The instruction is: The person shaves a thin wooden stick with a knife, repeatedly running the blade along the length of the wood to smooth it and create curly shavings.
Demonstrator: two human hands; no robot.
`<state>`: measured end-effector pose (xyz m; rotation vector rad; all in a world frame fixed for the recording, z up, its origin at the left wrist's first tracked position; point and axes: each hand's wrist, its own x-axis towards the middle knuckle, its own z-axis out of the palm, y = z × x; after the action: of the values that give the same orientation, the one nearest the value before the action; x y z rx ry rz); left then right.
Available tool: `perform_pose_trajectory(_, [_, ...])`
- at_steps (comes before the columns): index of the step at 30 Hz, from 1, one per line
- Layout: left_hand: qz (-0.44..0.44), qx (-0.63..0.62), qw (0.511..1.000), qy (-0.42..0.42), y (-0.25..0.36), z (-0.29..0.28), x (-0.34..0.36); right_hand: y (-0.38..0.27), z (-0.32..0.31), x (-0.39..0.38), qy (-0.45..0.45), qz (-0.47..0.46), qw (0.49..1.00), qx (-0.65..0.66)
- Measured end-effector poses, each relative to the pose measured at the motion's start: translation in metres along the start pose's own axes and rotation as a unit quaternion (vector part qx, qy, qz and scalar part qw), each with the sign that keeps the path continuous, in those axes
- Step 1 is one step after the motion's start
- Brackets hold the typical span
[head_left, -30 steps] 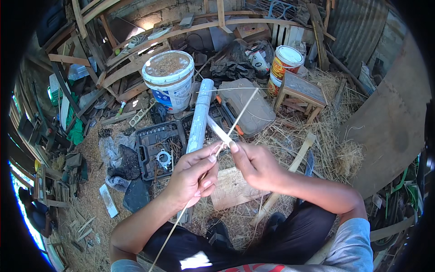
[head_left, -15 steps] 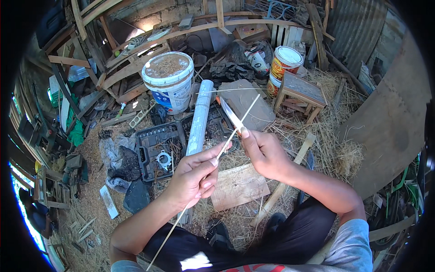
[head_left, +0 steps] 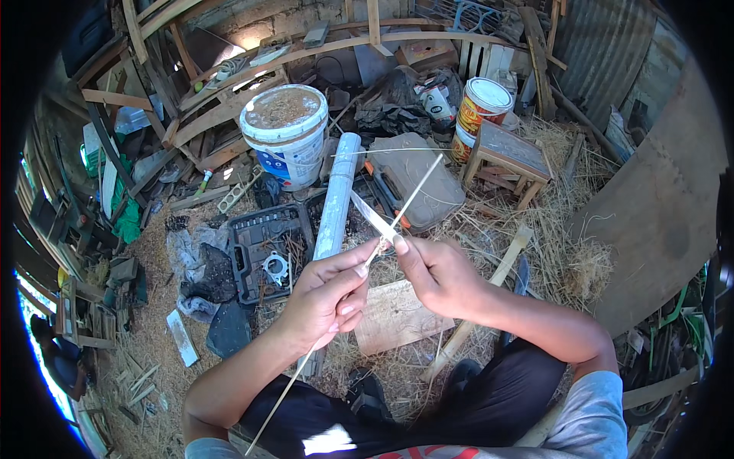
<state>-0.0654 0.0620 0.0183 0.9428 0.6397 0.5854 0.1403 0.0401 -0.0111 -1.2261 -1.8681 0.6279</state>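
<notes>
Hands (head_left: 329, 302), thin strip (head_left: 419, 186), knife (head_left: 372, 217) apparently touching

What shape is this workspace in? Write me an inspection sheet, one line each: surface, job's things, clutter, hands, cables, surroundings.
Surface: floor strewn with shavings; a board lies below the hands.
Job's things: a thin strip, crossed by the blade of a knife.
Clutter: open case, pole, closed case, bucket, stacked tubs and stool ahead.
Hands: left hand grips the strip; right hand grips the knife.
Cables: none certain; a pale coil at upper left may be cord.
Surroundings: timber at upper left, corrugated sheet at upper right.
</notes>
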Motion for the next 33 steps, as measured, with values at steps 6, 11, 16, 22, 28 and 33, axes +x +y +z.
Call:
perform_pose_trajectory(6, [0.009,0.002,1.000,0.024,0.001,0.005,0.000,0.000,0.005,-0.001,-0.003,-0.022,1.000,0.013])
perform_pose_trajectory(11, [0.020,0.023,1.000,0.003,0.001,0.004,0.000,0.018,-0.015,0.019,0.074,0.055,0.994,0.055])
perform_pose_trajectory(16, [0.022,0.034,0.999,0.007,0.001,-0.001,0.001,0.012,-0.007,0.011,0.008,0.004,1.000,0.027])
perform_pose_trajectory(22, [0.015,-0.005,1.000,0.002,-0.001,-0.006,0.002,0.001,-0.003,0.005,0.023,-0.029,0.999,0.032])
perform_pose_trajectory(28, [0.015,-0.004,1.000,-0.001,-0.002,-0.005,0.002,-0.002,0.003,0.000,-0.012,-0.009,1.000,0.007])
perform_pose_trajectory(33, [0.025,0.031,0.999,0.015,-0.002,0.002,0.002,0.013,0.000,0.007,0.073,0.013,0.997,0.031])
